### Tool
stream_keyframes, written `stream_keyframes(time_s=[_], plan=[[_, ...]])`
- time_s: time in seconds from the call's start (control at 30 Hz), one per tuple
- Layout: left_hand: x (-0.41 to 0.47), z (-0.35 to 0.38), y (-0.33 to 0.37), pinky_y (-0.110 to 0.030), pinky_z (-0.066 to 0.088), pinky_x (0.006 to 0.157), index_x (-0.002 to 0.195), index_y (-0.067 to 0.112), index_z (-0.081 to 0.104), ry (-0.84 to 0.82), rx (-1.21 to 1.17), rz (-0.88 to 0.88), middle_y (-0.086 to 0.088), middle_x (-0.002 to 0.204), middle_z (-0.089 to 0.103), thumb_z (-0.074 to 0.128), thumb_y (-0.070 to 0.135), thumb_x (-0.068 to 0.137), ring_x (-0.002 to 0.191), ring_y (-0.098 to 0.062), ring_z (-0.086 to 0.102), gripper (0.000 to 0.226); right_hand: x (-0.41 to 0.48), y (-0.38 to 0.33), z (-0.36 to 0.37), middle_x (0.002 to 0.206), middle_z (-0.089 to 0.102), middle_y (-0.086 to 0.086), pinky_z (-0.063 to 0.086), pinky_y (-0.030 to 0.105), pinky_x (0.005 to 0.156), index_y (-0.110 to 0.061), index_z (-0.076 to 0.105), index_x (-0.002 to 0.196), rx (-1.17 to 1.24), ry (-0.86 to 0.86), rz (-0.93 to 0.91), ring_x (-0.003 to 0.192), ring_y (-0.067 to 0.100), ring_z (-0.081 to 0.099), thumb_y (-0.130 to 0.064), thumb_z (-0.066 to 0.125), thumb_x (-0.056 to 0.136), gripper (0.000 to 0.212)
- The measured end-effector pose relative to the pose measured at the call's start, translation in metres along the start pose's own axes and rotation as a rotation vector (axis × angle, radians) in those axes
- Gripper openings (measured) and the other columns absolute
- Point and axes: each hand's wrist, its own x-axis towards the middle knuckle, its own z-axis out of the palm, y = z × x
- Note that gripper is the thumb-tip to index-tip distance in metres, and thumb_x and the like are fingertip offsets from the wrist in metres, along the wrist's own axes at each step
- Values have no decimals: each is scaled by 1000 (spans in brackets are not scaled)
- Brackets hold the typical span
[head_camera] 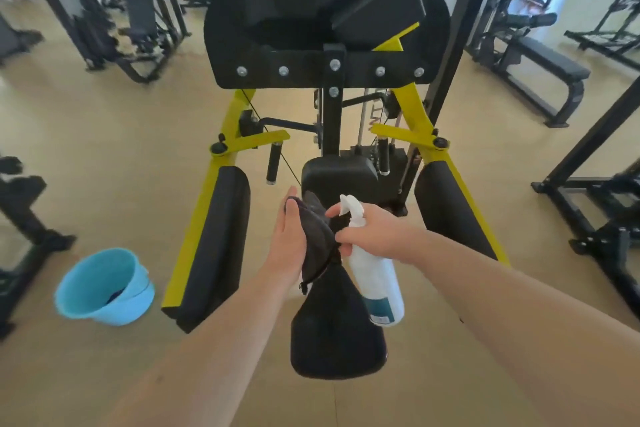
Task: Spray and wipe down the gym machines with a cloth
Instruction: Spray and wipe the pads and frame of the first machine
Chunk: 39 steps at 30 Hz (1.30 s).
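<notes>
A yellow-and-black gym machine (325, 55) stands right in front of me, with a black seat pad (337, 333) low in the middle and long black arm pads (216, 239) on both sides. My left hand (289, 239) holds a dark grey cloth (317, 236) above the seat, fingers stretched along it. My right hand (372, 229) grips the neck of a white spray bottle (375, 277), its nozzle pointing left at the cloth. The two hands are close together, almost touching.
A light blue bucket (104, 288) with something dark inside stands on the beige floor at the left. Other black machines and benches (543, 62) surround the spot on both sides and behind. A black frame post (588, 135) rises at the right.
</notes>
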Motion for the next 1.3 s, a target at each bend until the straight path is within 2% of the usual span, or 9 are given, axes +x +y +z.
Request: stream_keyframes(time_s=[0.2,0.4,0.53,0.63,0.73,0.87,1.03,1.2,1.3], plan=[[11,-21,8,-50,34,122,116,80,44,113,-20,35,9,160,41,30,68,99,145,-18,41,26,47,-3,11,75,73,2,50,34,87,-41,63,124,61,-54,-21,91,21,70,-17,63,93,39],[11,-20,4,-46,30,124,149,48,42,291,-9,96,10,157,43,32,47,109,145,-13,39,41,81,2,9,71,73,3,52,47,102,-36,64,109,47,-157,-91,87,22,72,-19,63,92,24],[-1,-1,4,-45,30,124,149,51,40,470,-6,57,12,156,43,30,44,111,145,-12,39,39,99,8,4,75,73,1,52,48,100,-34,63,107,-42,-286,-165,88,21,70,-27,66,90,18],[-11,14,1,-22,32,116,150,43,43,612,-41,52,17,147,46,30,38,112,141,-7,41,40,103,13,-1,83,73,3,51,41,95,-35,65,106,-36,-360,-224,91,19,68,-39,64,95,12],[-28,26,4,1,29,88,153,35,43,727,-90,48,18,141,45,30,34,113,129,1,42,42,100,13,-4,90,73,4,48,35,87,-37,63,93,-33,-408,-253,91,19,67,-51,57,100,17],[-59,24,-4,-20,25,112,151,35,45,913,-95,46,14,151,45,30,35,113,140,-6,40,42,98,16,11,90,74,5,49,43,98,-37,65,103,-110,-588,-275,95,23,68,-55,56,99,21],[-96,6,-9,-40,25,123,147,42,46,1071,-143,-59,5,152,46,28,42,111,140,-19,42,40,89,9,48,74,72,4,55,44,91,-35,67,106,-110,-680,-292,80,23,72,-38,65,94,12],[-127,-6,-14,-10,24,102,151,34,43,1103,-51,29,14,146,46,27,30,113,135,-5,40,42,83,-4,75,70,74,2,57,38,74,-18,58,111,-105,-652,-270,81,26,72,-31,67,89,27],[-142,-9,-24,-17,22,117,153,34,40,1118,14,41,14,155,42,26,31,113,142,-3,36,42,83,-4,87,75,75,6,61,43,79,-13,58,113,-119,-641,-206,83,29,74,-28,68,83,35]])
